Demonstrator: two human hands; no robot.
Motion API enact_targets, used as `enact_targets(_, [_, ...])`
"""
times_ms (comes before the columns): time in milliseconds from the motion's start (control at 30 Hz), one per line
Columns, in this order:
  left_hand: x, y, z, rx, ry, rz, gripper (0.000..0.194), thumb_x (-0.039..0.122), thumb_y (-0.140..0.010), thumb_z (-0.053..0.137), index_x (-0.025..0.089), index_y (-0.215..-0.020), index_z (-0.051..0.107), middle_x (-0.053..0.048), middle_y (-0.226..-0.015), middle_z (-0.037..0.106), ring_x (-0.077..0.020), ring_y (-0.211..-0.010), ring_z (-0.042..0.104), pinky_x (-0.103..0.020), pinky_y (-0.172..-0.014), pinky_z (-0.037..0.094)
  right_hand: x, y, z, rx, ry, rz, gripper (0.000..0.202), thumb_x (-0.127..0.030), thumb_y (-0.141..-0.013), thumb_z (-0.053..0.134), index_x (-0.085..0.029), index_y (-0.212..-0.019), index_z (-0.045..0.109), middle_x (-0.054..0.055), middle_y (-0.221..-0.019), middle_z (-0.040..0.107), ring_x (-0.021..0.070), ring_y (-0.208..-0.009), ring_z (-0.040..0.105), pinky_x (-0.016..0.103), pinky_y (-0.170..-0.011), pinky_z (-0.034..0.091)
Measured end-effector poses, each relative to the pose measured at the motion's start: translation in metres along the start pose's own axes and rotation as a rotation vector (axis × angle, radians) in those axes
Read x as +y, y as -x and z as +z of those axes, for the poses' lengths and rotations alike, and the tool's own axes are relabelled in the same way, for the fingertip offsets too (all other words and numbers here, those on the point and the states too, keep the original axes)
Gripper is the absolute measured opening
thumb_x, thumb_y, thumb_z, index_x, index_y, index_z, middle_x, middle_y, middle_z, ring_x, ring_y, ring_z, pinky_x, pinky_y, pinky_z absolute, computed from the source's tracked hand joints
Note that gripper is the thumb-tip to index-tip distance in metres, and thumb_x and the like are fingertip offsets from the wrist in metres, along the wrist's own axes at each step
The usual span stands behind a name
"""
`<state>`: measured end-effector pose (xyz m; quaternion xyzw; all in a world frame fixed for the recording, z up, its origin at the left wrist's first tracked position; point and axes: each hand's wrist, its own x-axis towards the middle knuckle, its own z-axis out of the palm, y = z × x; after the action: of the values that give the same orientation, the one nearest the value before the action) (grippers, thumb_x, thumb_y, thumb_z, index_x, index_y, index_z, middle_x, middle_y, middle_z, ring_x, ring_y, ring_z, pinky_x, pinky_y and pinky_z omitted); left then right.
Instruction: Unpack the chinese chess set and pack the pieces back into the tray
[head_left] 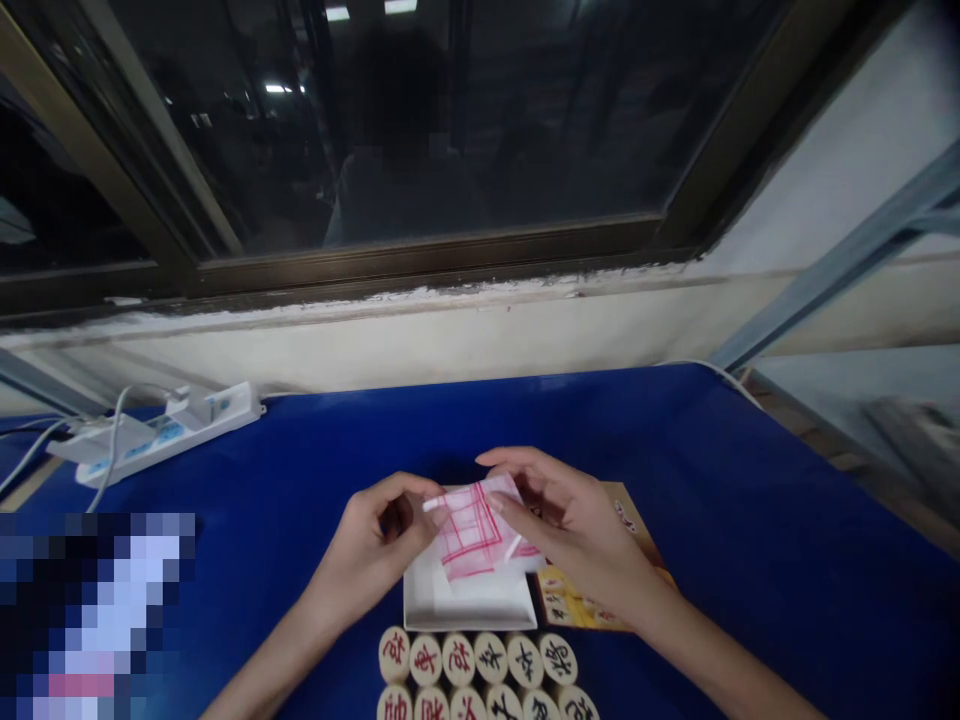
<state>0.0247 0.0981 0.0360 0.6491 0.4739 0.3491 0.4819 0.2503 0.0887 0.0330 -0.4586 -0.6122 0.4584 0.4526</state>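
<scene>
A folded translucent sheet with red printed lines point(471, 530) is held up between both hands, over an open white box tray point(469, 603). My left hand point(382, 540) pinches the sheet's left edge between thumb and fingers. On the other side, my right hand point(566, 510) has its thumb on the front of the sheet and its fingers behind. Round wooden pieces with red and black characters point(491, 658) lie in rows just below the tray. A yellow and brown printed box lid point(559, 600) is partly hidden under my right hand and forearm.
A white power strip point(180, 435) with plugs and cables lies at the back left of the blue table point(322, 430). Behind the table are a wall and a dark window point(487, 130). A metal bar slants down at the right. The lower left corner is pixelated.
</scene>
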Motion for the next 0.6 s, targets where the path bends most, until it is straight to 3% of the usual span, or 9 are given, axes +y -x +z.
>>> enact_targets(133, [-0.001, -0.001, -0.003, 0.066, 0.035, -0.019, 0.035, 0.052, -0.089, 0.063, 0.019, -0.079, 0.065, -0.001, -0.069, 0.060, -0.0125, -0.059, 0.049, -0.024, -0.055, 0.040, 0.002, -0.001, 0.000, -0.075, -0.079, 0.033, 0.036, -0.037, -0.093, 0.064, -0.029, -0.127, 0.060, 0.003, -0.094, 0.066, 0.0147, -0.077, 0.062, 0.027, -0.062, 0.053])
enact_targets(233, [0.000, -0.003, -0.009, 0.132, 0.048, 0.000, 0.033, 0.051, -0.091, 0.061, 0.019, -0.082, 0.063, 0.001, -0.068, 0.056, -0.0109, -0.057, 0.044, -0.023, -0.052, 0.036, 0.001, -0.001, 0.001, -0.197, -0.057, 0.072, 0.017, -0.038, -0.093, 0.063, -0.024, -0.100, 0.067, 0.001, -0.078, 0.062, 0.0134, -0.069, 0.059, 0.027, -0.061, 0.054])
enact_targets(333, [0.000, -0.003, -0.015, 0.122, 0.051, 0.015, 0.032, 0.052, -0.091, 0.060, 0.020, -0.085, 0.063, 0.003, -0.065, 0.052, -0.0101, -0.054, 0.040, -0.023, -0.050, 0.033, -0.001, -0.002, 0.002, -0.220, -0.028, 0.130, 0.027, -0.041, -0.091, 0.063, -0.021, -0.074, 0.060, -0.002, -0.067, 0.055, 0.0111, -0.060, 0.056, 0.025, -0.055, 0.052])
enact_targets(467, [-0.005, 0.001, -0.018, 0.045, 0.029, 0.018, 0.037, 0.053, -0.091, 0.061, 0.020, -0.074, 0.060, 0.004, -0.060, 0.048, -0.0099, -0.052, 0.038, -0.023, -0.050, 0.031, -0.001, -0.005, 0.005, -0.194, -0.080, 0.113, 0.023, -0.041, -0.091, 0.064, -0.021, -0.080, 0.063, -0.001, -0.074, 0.060, 0.0117, -0.065, 0.060, 0.025, -0.059, 0.055])
enact_targets(600, [-0.012, 0.005, -0.017, 0.060, 0.002, 0.025, 0.041, 0.053, -0.092, 0.060, 0.019, -0.070, 0.056, 0.003, -0.063, 0.047, -0.0109, -0.058, 0.040, -0.024, -0.054, 0.033, 0.002, -0.005, 0.006, -0.213, -0.074, 0.094, 0.018, -0.039, -0.092, 0.062, -0.022, -0.085, 0.064, -0.001, -0.073, 0.060, 0.0110, -0.064, 0.059, 0.024, -0.059, 0.054])
